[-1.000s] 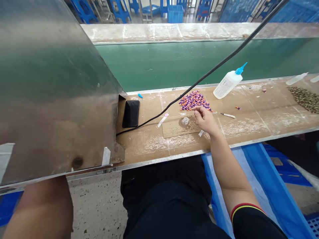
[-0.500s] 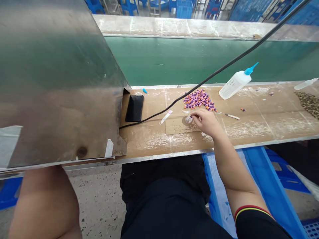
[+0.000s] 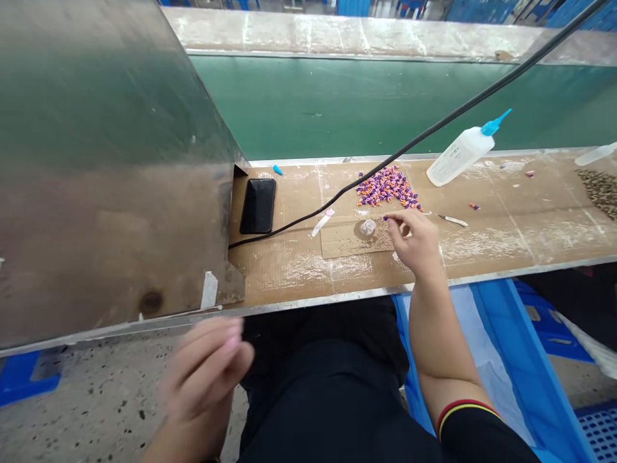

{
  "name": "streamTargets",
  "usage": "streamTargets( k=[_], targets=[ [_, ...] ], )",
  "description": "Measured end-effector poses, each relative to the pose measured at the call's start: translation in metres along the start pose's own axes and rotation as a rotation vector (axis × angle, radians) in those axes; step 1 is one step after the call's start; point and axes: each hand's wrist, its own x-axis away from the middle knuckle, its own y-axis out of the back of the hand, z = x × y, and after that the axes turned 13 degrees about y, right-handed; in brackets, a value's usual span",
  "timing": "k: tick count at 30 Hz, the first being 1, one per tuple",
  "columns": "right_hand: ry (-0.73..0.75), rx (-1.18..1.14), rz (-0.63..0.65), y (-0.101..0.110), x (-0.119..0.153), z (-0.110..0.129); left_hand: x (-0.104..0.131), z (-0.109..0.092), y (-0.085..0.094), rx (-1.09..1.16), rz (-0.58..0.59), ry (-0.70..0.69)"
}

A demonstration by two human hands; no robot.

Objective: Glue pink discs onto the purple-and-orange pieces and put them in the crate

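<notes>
My right hand (image 3: 415,239) pinches a small purple piece (image 3: 385,218) at its fingertips, above the right part of a flat cardboard piece (image 3: 342,241). Just left of it, a small clear round container (image 3: 367,227) sits on that cardboard. Behind the hand lies a pile of small purple, orange and pink pieces (image 3: 385,186). My left hand (image 3: 207,366), blurred, is in front of the table edge at the lower left. Its fingers are closed round a small pink thing (image 3: 233,342), too blurred to make out.
A black phone (image 3: 258,206) lies by the metal box (image 3: 120,167). A black cable (image 3: 337,196) crosses the table. A white bottle (image 3: 460,156), a knife (image 3: 453,220), a white strip (image 3: 322,223) and a brown heap (image 3: 600,191) lie about. A blue bin (image 3: 535,366) stands below.
My left hand has come into view from under the metal box. My right hand has drawn back to the right, away from the clear container, with the purple piece. The view has shifted slightly.
</notes>
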Motion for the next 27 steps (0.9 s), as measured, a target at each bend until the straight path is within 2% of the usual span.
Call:
streamTargets(
  k=[1, 2, 3, 4, 7, 10, 13, 15, 19, 21, 27],
  targets=[
    [-0.034, 0.029, -0.126, 0.001, 0.002, 0.005, -0.001, 0.002, -0.012, -0.006, 0.026, -0.141],
    [-0.064, 0.055, -0.239, 0.001, 0.005, 0.009, -0.003, 0.004, -0.028, 0.0, 0.066, -0.21],
    [-0.083, 0.068, -0.307, 0.0, 0.007, 0.011, -0.006, 0.005, -0.045, 0.045, 0.106, -0.217],
    [-0.097, 0.067, -0.324, -0.002, 0.008, 0.012, -0.01, 0.007, -0.063, 0.102, 0.139, -0.194],
    [-0.162, 0.044, -0.221, -0.01, 0.014, 0.005, -0.024, 0.015, -0.111, 0.207, 0.238, -0.13],
    [-0.286, 0.026, -0.293, -0.02, 0.025, -0.008, -0.033, 0.031, -0.139, 0.178, 0.363, -0.004],
    [-0.358, -0.071, -0.326, -0.03, 0.043, -0.022, -0.035, 0.047, -0.152, 0.15, 0.403, 0.196],
    [-0.388, -0.129, -0.348, -0.037, 0.054, -0.031, -0.033, 0.056, -0.156, 0.145, 0.403, 0.281],
    [-0.402, -0.173, -0.449, -0.047, 0.062, -0.049, -0.032, 0.065, -0.158, 0.167, 0.378, 0.378],
    [-0.399, -0.175, -0.447, -0.049, 0.061, -0.054, -0.032, 0.067, -0.158, 0.208, 0.366, 0.435],
    [-0.469, -0.243, -0.437, -0.046, 0.053, -0.044, -0.035, 0.069, -0.163, 0.26, 0.342, 0.501]
  ],
)
